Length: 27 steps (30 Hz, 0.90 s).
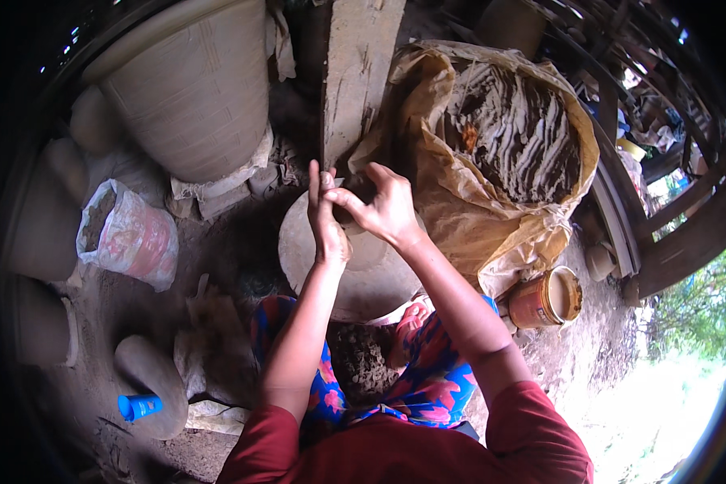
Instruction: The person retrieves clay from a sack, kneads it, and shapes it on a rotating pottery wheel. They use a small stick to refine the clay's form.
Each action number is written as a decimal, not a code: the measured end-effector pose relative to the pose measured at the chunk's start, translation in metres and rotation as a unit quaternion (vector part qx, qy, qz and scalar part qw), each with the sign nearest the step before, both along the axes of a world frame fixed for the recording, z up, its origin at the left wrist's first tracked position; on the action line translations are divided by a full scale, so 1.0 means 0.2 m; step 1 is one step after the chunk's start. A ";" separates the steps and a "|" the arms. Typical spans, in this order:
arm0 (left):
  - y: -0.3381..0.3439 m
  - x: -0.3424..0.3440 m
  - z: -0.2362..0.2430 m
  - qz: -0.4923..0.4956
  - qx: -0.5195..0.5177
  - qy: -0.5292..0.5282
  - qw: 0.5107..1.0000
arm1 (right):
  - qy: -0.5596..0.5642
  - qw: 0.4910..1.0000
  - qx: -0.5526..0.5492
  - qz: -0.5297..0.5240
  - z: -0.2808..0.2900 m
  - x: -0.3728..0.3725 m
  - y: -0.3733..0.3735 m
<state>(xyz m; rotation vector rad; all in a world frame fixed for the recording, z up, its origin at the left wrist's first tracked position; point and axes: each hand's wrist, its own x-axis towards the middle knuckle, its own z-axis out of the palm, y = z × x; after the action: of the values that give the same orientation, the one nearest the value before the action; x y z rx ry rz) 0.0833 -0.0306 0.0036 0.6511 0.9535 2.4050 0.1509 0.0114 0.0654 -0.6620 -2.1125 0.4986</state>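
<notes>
Here, a white-and-red sack (141,242) at nine o'clock and a bucket (531,305) toward four are bearing markings too unclear to read; over the central round slab (355,294), the left hand (329,231) is pointing toward twelve, the right hand (392,210) meeting its fingers, any hold impossible to tell.

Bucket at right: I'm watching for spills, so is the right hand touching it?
Apart. The head view shows the right hand over the round slab, with the crumpled brown sheet plainly between it and the bucket.
</notes>
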 end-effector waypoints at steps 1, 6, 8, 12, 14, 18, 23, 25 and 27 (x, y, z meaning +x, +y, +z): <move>0.00 0.00 -0.01 -0.022 0.013 -0.011 1.000 | 0.028 1.000 -0.006 0.005 -0.02 0.01 0.00; -0.01 0.05 -0.04 -0.036 -0.077 0.017 0.996 | 0.104 0.987 -0.117 -0.017 -0.08 0.04 0.00; 0.00 0.06 -0.03 -0.057 -0.104 -0.039 0.992 | 0.218 0.959 -0.168 0.066 -0.11 0.04 0.00; 0.05 0.06 0.02 -0.094 -0.083 0.017 0.992 | 0.233 0.962 -0.142 0.021 -0.10 0.09 0.05; 0.06 0.06 0.06 -0.111 0.014 0.021 0.993 | 0.268 0.944 -0.191 -0.033 -0.05 0.14 0.10; 0.04 0.13 0.08 -0.226 0.036 0.068 0.971 | 0.291 0.908 -0.299 -0.040 0.00 0.19 0.18; 0.07 0.16 0.03 -0.174 0.079 -0.024 0.981 | 0.106 0.951 -0.238 0.164 -0.07 0.16 0.14; 0.10 0.13 -0.01 -0.057 0.144 -0.137 0.978 | 0.022 0.942 -0.225 0.249 -0.11 0.15 0.10; 0.11 0.12 -0.02 -0.009 0.145 -0.177 0.973 | 0.043 0.930 -0.274 0.240 -0.13 0.13 0.08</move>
<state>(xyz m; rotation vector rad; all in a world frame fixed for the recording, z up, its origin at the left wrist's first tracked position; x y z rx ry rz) 0.1083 -0.0086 -0.0010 0.3043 0.4542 2.5510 0.1777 0.0271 0.0385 -0.3987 -2.0504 1.3987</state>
